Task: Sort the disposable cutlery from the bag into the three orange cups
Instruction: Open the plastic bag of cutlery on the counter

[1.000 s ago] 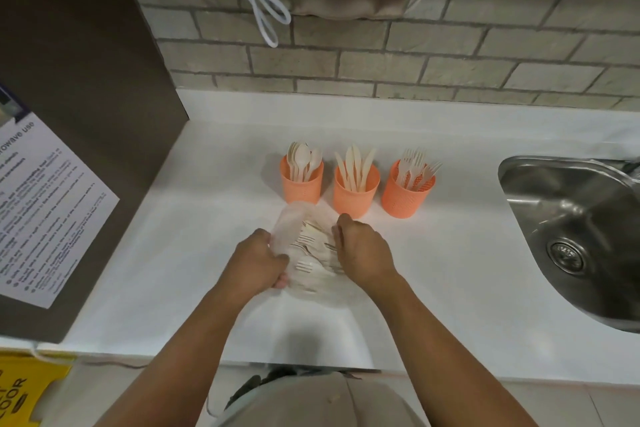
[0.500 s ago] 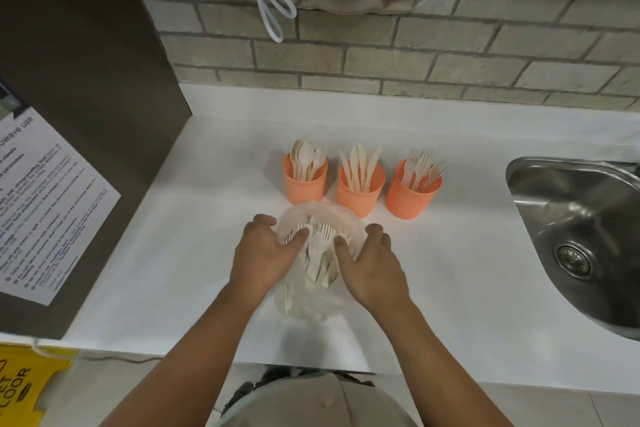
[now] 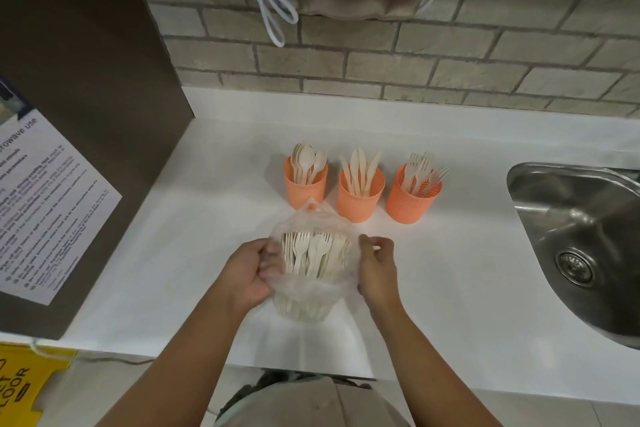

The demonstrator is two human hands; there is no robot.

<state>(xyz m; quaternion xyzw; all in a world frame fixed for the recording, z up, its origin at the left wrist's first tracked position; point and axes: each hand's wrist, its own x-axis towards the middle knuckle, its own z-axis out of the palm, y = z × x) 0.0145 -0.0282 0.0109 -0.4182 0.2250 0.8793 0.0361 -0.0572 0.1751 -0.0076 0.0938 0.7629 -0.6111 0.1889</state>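
A clear plastic bag [image 3: 311, 291] full of pale forks and spoons stands upright on the white counter [image 3: 173, 253]. My left hand [image 3: 247, 274] grips its left side and my right hand [image 3: 377, 270] pinches its right edge, spreading the mouth so the cutlery heads show. Just behind the bag stand three orange cups in a row: the left cup [image 3: 305, 189] holds spoons, the middle cup [image 3: 360, 198] holds knives, the right cup [image 3: 412, 201] holds forks.
A steel sink [image 3: 571, 236] is set into the counter at the right. A dark cabinet side [image 3: 86, 97] with a printed notice stands at the left. A brick wall with a white cable and a hanging cloth runs behind.
Both hands have shifted from on top of the bag to its two sides. The bag now stands more upright with its mouth spread wider.
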